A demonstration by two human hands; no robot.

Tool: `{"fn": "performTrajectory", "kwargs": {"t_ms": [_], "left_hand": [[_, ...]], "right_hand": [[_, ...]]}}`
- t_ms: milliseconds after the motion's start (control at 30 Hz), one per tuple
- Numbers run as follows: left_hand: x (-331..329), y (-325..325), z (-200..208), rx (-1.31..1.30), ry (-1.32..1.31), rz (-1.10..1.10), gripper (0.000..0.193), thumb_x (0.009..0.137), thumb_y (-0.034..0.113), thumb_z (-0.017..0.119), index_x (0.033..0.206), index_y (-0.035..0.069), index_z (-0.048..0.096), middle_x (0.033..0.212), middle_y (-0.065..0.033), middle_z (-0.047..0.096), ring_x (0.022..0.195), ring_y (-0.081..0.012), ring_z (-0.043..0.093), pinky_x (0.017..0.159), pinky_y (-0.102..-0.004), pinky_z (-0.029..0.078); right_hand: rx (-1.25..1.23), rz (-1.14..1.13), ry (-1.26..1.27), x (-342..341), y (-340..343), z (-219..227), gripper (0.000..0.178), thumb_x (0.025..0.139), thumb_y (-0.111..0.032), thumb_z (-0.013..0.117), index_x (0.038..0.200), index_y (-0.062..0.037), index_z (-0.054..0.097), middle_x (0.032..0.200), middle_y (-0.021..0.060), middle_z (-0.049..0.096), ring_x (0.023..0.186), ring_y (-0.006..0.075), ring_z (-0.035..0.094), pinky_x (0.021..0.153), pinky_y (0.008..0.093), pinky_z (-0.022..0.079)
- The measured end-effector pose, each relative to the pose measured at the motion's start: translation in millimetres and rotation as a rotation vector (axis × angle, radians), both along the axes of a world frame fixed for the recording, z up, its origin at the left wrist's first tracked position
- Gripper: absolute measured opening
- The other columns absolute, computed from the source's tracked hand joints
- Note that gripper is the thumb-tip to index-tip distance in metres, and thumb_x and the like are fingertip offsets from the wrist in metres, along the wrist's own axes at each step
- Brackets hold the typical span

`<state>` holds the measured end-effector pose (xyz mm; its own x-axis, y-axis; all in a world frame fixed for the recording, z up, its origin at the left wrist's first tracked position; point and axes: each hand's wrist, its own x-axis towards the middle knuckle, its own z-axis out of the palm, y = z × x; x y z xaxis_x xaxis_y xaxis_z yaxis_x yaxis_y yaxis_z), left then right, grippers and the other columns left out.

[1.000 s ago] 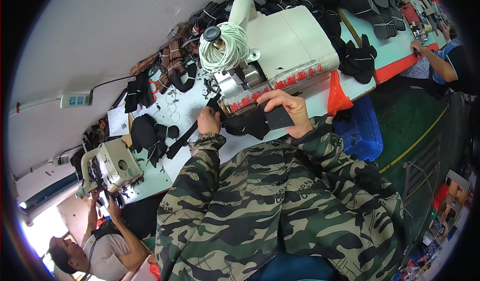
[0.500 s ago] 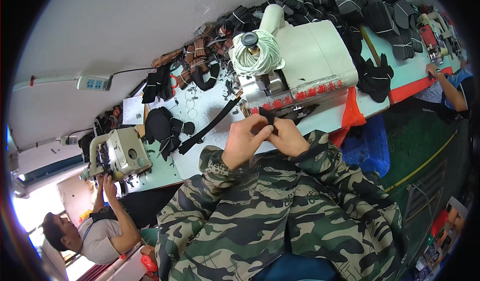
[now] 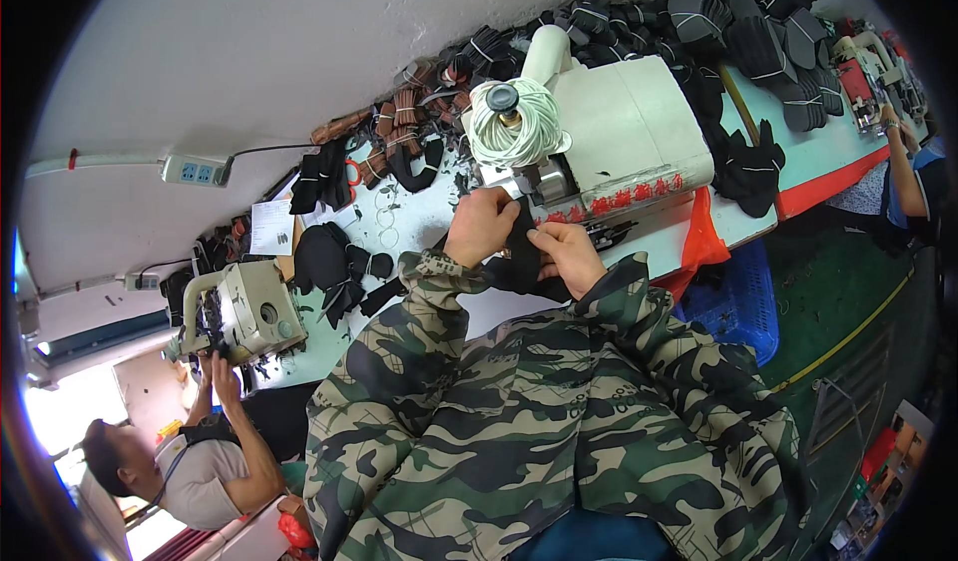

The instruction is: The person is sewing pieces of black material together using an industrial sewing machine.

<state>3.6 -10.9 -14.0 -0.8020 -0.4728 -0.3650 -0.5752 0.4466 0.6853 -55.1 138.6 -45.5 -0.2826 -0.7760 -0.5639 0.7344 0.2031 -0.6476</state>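
Between my hands is a black piece of material, perhaps leather or cloth, hanging in front of the sewing machine. My left hand is closed at its upper left part, close to the machine's working end. With thumb and fingers pinched, my right hand grips the right edge of the same piece. A coil of pale cord sits on a post at the machine's left end. The fingertips of my left hand are partly hidden. A black strip lies on the table left of my left sleeve.
Bundled brown pieces and black pieces lie to the left on the table. Stacks of dark tied pieces stand along the wall. A blue crate is below the table's right. People work at machines on both sides.
My hands have moved apart, with the black piece now spread between them. My left hand has gone up toward the machine's working end; my right hand sits slightly lower.
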Motion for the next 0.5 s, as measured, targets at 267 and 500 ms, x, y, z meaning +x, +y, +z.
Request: {"fn": "performTrajectory", "kwargs": {"t_ms": [267,500], "left_hand": [[-14.4,2.7,-1.9,-0.344,0.05,-0.151,0.021,0.077,0.018,0.057,0.08,-0.002,0.063,0.065,-0.0168,0.061,0.05,-0.0255,0.06,0.05,-0.032,0.048],[16.5,20.9,9.9,-0.159,0.066,-0.159,0.018,0.079,0.02,0.052,0.078,0.005,0.061,0.072,-0.0164,0.061,0.069,-0.0343,0.059,0.062,-0.0424,0.046]], "right_hand": [[0.012,-0.091,0.006,-0.2,3.0,2.9,0.014,0.086,-0.016,0.053,0.088,-0.0037,0.059,0.072,0.001,0.059,0.061,0.0088,0.056,0.051,0.0221,0.045],[-0.258,0.354,0.751,-36.3,56.9,0.7,0.02,0.073,0.002,0.05,0.091,0.0025,0.06,0.084,0.0068,0.063,0.079,0.0165,0.059,0.076,0.0274,0.045]]}}
